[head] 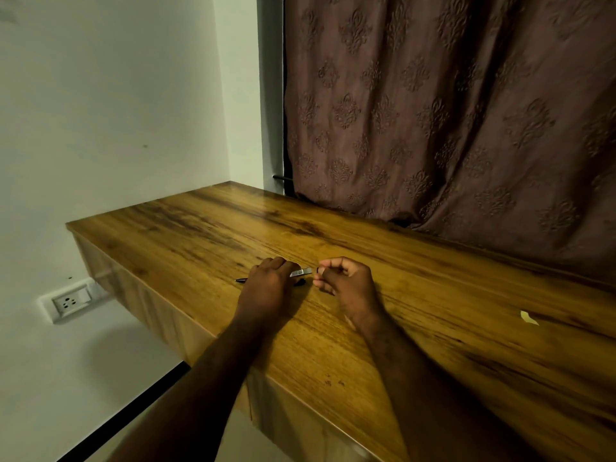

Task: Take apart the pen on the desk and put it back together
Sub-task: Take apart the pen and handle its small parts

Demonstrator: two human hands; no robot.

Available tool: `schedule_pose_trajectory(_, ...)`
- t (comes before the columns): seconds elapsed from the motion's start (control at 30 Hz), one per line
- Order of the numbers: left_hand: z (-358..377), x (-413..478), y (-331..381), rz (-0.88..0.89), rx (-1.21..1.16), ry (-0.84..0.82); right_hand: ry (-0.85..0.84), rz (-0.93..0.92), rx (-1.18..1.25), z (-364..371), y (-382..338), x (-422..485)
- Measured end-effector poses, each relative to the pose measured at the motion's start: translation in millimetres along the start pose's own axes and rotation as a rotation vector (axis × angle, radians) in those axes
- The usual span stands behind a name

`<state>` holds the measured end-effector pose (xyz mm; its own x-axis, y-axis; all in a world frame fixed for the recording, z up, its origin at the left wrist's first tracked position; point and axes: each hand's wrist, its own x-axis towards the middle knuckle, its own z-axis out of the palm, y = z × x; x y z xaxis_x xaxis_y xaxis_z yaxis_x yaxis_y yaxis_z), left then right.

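The pen lies across the wooden desk [433, 295] under my left hand [270, 285]. Its thin black tip [240, 280] pokes out to the left. Its silver barrel section [301, 272] sticks out to the right from under my fingers, which curl over and hold it. A black part of the pen [300, 283] shows just below the silver piece. My right hand [346, 285] is a short gap to the right of the silver end, fingers curled. Thumb and forefinger pinch a small dark pen piece [318, 269]. The rest of the pen is hidden by my left hand.
A small pale scrap of paper [529, 317] lies on the desk to the right. A patterned brown curtain [450, 111] hangs behind the desk. The desk's left edge drops off to the floor beside a white wall with a socket [70, 303].
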<state>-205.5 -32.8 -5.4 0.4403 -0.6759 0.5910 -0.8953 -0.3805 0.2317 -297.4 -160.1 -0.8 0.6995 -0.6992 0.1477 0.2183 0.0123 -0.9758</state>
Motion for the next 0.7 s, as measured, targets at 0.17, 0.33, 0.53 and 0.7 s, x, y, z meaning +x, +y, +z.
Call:
schedule_pose_trajectory(0.17,-1.0,-1.2,4.6,0.045,-0.046,0.032,-0.034,0.017,0.046,3.2,0.1,-1.3)
schedule_pose_trajectory(0.33,-4.1,-1.7,6.5,0.053,-0.053,0.017,-0.023,0.015,0.04,4.0,-0.4,-2.5)
schedule_pose_trajectory(0.53,-1.9,-1.6,2.6,0.018,-0.056,0.006,-0.042,0.001,-0.01,4.8,0.3,-2.9)
schedule_pose_trajectory(0.7,0.5,-1.9,0.7,0.048,-0.039,0.028,-0.048,0.001,-0.054,3.2,0.8,-1.8)
